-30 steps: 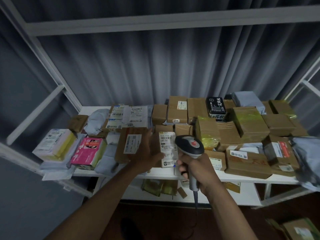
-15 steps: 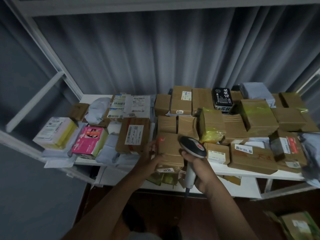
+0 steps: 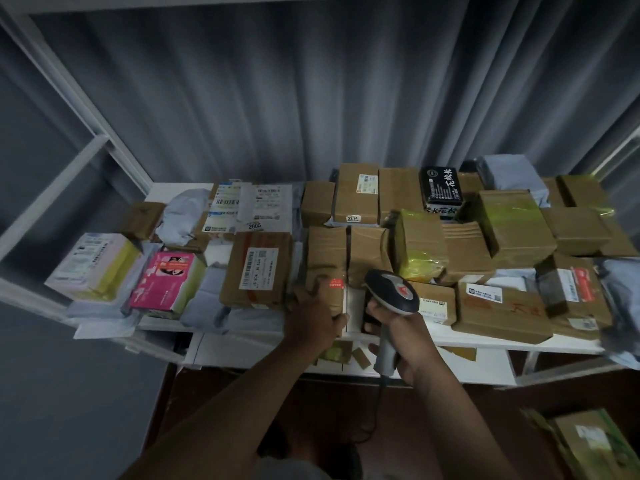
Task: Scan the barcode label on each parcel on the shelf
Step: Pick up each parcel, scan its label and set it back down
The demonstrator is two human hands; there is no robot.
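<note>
Your right hand (image 3: 401, 327) is wrapped around the grey handle of the barcode scanner (image 3: 393, 292), whose dark head with its red button tilts forward over the front of the shelf (image 3: 571, 344). Your left hand (image 3: 313, 318) grips the near end of a brown cardboard parcel (image 3: 323, 268) just left of the scanner, fingers curled over its edge; a small red tag (image 3: 336, 284) shows on the parcel's right side, and a thin white edge runs down beside it. Just beside that parcel on the left lies a taped box with a white barcode label (image 3: 258, 268), and further left a pink box (image 3: 166, 282) and a yellow-and-white box (image 3: 93, 263). Behind stand more cardboard parcels, one marked 2214 (image 3: 356, 195), and a black packet (image 3: 441, 188). To the right, boxes wrapped in yellowish tape (image 3: 420, 244) crowd the shelf in front of a grey curtain (image 3: 311, 91).
</note>
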